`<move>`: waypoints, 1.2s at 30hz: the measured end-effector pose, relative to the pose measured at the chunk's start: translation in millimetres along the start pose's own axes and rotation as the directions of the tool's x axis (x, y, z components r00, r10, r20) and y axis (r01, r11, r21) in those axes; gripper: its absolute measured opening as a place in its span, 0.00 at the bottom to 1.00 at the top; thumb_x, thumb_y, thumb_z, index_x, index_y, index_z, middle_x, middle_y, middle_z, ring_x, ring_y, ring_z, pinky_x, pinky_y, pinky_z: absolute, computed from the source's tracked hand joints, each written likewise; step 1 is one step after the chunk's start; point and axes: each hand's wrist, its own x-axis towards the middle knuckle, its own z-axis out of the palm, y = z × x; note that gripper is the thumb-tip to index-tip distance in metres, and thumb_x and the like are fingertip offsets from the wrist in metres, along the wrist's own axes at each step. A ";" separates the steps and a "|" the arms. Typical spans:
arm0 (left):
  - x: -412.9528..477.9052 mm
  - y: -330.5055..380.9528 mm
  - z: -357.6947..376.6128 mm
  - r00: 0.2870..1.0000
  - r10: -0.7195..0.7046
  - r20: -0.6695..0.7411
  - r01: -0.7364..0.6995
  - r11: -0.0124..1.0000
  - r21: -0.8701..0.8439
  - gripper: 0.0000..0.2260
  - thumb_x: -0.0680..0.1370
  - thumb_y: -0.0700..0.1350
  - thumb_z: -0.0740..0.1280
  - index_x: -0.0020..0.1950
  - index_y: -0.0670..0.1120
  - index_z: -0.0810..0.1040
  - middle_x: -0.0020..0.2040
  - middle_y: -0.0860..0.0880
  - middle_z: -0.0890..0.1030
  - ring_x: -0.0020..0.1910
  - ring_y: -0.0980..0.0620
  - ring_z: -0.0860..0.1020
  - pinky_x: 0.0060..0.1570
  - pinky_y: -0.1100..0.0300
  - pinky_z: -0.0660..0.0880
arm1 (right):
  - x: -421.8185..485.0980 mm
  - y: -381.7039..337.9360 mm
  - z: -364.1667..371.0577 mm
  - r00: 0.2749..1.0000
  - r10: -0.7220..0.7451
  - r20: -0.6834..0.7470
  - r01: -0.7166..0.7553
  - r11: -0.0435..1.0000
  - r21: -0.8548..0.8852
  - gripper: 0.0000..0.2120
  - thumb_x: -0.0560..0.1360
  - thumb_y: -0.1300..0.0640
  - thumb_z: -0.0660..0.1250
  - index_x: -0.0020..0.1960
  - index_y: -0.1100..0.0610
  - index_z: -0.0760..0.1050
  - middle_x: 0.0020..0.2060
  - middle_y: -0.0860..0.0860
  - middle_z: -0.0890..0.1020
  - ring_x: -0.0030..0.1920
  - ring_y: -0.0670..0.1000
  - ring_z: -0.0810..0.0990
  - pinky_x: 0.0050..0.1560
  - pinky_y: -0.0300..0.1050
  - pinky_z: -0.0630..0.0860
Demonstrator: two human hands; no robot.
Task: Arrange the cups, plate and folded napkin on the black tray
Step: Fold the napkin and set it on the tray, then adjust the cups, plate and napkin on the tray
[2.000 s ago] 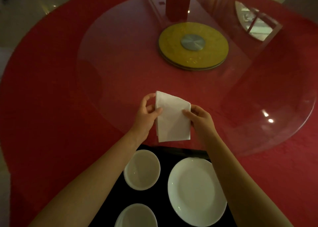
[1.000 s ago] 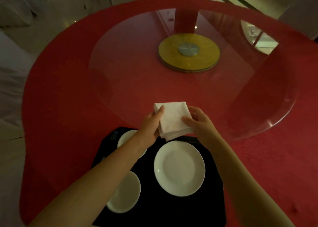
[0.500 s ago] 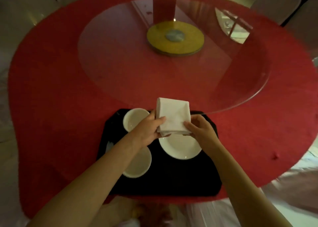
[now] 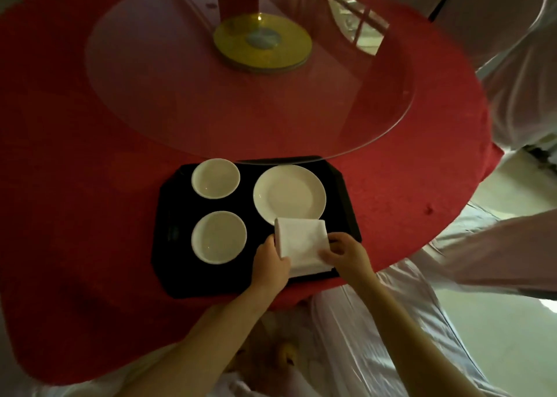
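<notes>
**Napkin going down, last piece of the setting**

Black tray (image 4: pixel 168 237) sits on the red tablecloth (image 4: pixel 75 200) at the near edge of the table, its far rim tucked just under the glass turntable (image 4: pixel 150 95).

Already on the tray: 2 white cups, far cup (image 4: pixel 215 178) in the far-left corner, near cup (image 4: pixel 219 237) straight behind it toward me, the 2 apart with black showing between. White plate (image 4: pixel 289 199) takes the far-right part. All 3 look settled and upright.

In hand: the folded napkin (image 4: pixel 303 241). My left hand (image 4: pixel 269 265) grips its left edge, thumb on top; my right hand (image 4: pixel 346 256) pinches its right edge, fingers closed on the cloth. Both are clamped on it. The napkin lies over the near-right part of the tray, its far edge overlapping the plate's near rim (whether it touches the plate or the tray, I cannot tell).

Judgement: 3 of 4 items placed. What is left is to set the napkin flat on the near-right corner, perhaps clear of the plate rim, then let go with both hands. Near edge of the napkin sits close to the tray's near rim, so watch for overhang.
</notes>
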 end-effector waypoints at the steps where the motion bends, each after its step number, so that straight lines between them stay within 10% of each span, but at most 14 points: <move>1: 0.3 -3.5 4.5 1.000 -0.020 0.002 0.020 1.000 0.008 0.22 0.75 0.36 0.63 0.69 0.42 0.66 0.64 0.41 0.73 0.62 0.42 0.73 0.58 0.53 0.72 | 0.9 3.7 2.6 1.000 -0.015 -0.004 0.015 0.999 -0.037 0.16 0.70 0.61 0.71 0.57 0.58 0.74 0.41 0.50 0.80 0.38 0.46 0.78 0.33 0.33 0.72; 21: 35.1 7.0 8.3 0.976 -0.116 -0.185 0.144 0.978 0.150 0.24 0.80 0.45 0.58 0.74 0.40 0.56 0.72 0.39 0.62 0.69 0.41 0.65 0.67 0.49 0.67 | 51.5 -2.7 -3.8 0.982 -0.158 -0.099 0.133 0.966 -0.222 0.11 0.77 0.57 0.61 0.54 0.62 0.75 0.41 0.57 0.81 0.37 0.54 0.76 0.36 0.44 0.70; 25: 52.6 22.0 13.5 0.966 -0.137 -0.218 0.159 0.983 0.088 0.19 0.78 0.42 0.60 0.67 0.38 0.65 0.66 0.38 0.67 0.63 0.39 0.70 0.61 0.49 0.71 | 77.8 -18.8 0.1 0.994 -0.084 -0.067 0.063 0.962 -0.264 0.09 0.76 0.61 0.59 0.38 0.62 0.69 0.29 0.54 0.73 0.26 0.52 0.70 0.24 0.43 0.65; 36: 68.3 17.8 15.6 0.967 -0.122 -0.222 0.127 0.992 0.007 0.14 0.77 0.40 0.61 0.62 0.40 0.70 0.64 0.40 0.69 0.59 0.41 0.73 0.59 0.48 0.74 | 97.6 -24.6 13.1 0.998 -0.045 -0.045 0.033 0.974 -0.224 0.07 0.74 0.66 0.58 0.47 0.66 0.74 0.37 0.58 0.78 0.36 0.59 0.76 0.33 0.48 0.73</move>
